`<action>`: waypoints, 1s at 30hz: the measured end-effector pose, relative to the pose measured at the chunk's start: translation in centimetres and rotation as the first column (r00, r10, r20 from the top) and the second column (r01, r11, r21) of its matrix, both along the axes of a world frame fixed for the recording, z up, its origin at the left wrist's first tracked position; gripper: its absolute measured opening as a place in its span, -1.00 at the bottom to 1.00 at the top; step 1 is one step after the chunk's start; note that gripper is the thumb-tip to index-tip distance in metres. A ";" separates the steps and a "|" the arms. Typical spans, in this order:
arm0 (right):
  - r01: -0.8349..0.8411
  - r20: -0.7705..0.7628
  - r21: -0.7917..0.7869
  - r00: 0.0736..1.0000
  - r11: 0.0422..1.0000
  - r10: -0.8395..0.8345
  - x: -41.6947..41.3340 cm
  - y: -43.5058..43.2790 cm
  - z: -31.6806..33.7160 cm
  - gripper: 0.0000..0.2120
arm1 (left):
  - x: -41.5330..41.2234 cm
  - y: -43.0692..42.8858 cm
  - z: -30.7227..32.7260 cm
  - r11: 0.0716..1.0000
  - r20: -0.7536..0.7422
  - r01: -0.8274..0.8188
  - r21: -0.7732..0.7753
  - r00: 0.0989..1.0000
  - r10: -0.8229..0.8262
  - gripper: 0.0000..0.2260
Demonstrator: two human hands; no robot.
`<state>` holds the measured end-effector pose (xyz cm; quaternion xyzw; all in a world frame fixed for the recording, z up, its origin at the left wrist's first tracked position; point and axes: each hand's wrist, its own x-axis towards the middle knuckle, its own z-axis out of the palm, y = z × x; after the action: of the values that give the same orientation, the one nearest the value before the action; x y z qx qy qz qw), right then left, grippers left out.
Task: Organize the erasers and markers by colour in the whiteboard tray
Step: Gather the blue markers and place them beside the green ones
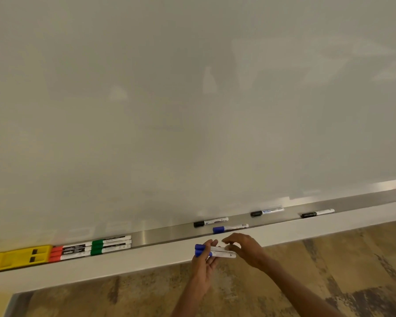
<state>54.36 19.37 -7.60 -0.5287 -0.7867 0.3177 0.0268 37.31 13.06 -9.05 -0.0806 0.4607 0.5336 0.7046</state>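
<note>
My left hand point(204, 261), palm up in front of the tray's lip, holds two blue markers point(217, 251) across its fingers. My right hand point(245, 248) hovers at their white ends with fingers loosely curled and the thumb just above them. In the metal tray point(169, 234) lie one blue marker point(230, 228) and three black markers point(210, 221) point(266, 212) point(317, 213), spread apart. At the tray's left end sit yellow erasers point(16, 257), then red markers point(55, 253), then green markers point(97, 247), packed side by side.
The whiteboard point(192, 99) fills the view above the tray. A white ledge point(124, 264) runs along the tray's front. Below it is a wood-patterned floor point(306, 271).
</note>
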 end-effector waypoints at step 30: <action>0.125 -0.153 -0.048 0.980 0.991 -0.131 -5.1 0.7 1.1 -0.75 | -6.0 -2.0 0.0 0.999 -0.059 -0.027 -0.021 0.998 0.026 -0.71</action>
<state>49.28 20.02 -6.46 -0.5521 -0.7404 0.3705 0.0984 31.31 11.08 -9.02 -0.0789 0.4859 0.5398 0.6828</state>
